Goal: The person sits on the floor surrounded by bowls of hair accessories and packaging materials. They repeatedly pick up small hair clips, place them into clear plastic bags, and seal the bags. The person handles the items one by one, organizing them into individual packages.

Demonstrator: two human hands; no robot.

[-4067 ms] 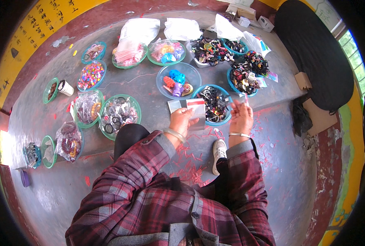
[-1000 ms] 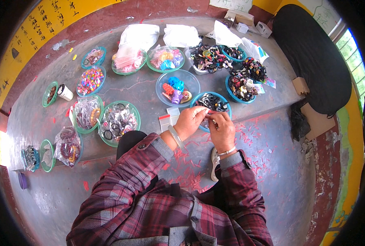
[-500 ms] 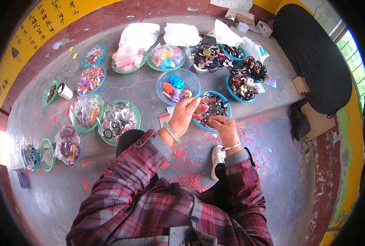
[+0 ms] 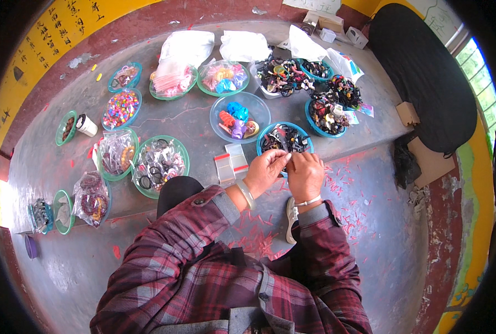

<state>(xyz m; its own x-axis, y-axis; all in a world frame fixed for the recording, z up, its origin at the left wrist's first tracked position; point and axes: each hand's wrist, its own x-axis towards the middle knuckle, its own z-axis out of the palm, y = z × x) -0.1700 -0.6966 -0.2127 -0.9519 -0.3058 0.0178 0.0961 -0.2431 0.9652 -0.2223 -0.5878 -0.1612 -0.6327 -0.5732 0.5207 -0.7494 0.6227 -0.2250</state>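
Observation:
My left hand (image 4: 264, 173) and my right hand (image 4: 305, 177) meet at the near rim of a blue bowl (image 4: 261, 146) filled with dark hair ties. Both thumbs and forefingers are closed in a pinch, tips together. Between them is a small clear plastic bag (image 4: 282, 137), hard to make out against the bowl's contents. Close to my left hand, flat clear bags with red strips (image 4: 231, 162) lie on the grey ledge. Behind them stands a clear bluish bowl (image 4: 214, 119) with blue, red and purple bundles.
Bowls of hair accessories, such as a green one (image 4: 186, 158) and one of colourful beads (image 4: 122, 108), spread across the ledge (image 4: 181, 123). White bags (image 4: 188, 47) lie at the back. Red strips (image 4: 256, 240) litter the floor by a white shoe (image 4: 291, 222). A black covered object (image 4: 423, 78) leans at right.
My hands have come down toward me and closed together. My right hand has turned knuckles up. The red strip that showed between them is out of sight, and the bags on the ledge are uncovered.

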